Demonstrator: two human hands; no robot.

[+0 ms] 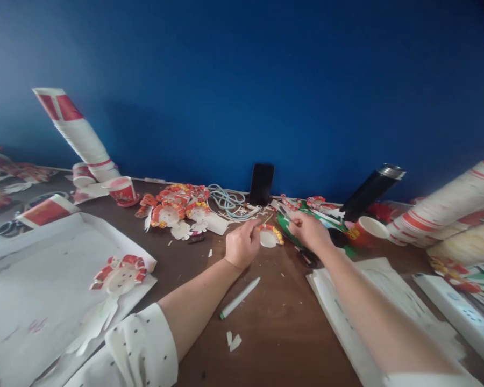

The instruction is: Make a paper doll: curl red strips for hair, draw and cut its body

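**Holding a thin grey tool [285,211] in the right hand [300,224], with cut paper cups strewn about**

At the far left, a tall stack of paper cups [80,137] leans at a slant near the blue wall [242,80], and a red-and-white paper cup [125,192] stands just right of its base. Nearer, a large white sheet [32,279] carries a cut-out cup figure [119,277] with a dotted face and a red-and-white fringe. Farther along the brown table [278,338] lies a heap of similar cup cut-outs [175,207], with a pale blue cable [228,199] coiled just beside it.

Next comes the left hand [242,244], its fingers curled inward; whether they pinch anything cannot be told. A white marker with a green end [240,298] lies below it, with small paper scraps [234,342] nearer still. A black phone [262,184] is propped against the wall. Between the two hands sits a cut cup piece [269,237] with an orange-yellow fringe, near the left hand.

The right hand has its fingers closed around the tool, whose exact kind is too blurred to tell. Beyond it, a black flask [369,193] tilts behind a yellow-marked red cup [367,232]. The right forearm passes over a stack of white paper [381,279]; a white power strip [460,309] lies to its right, below long nested cups [452,193].
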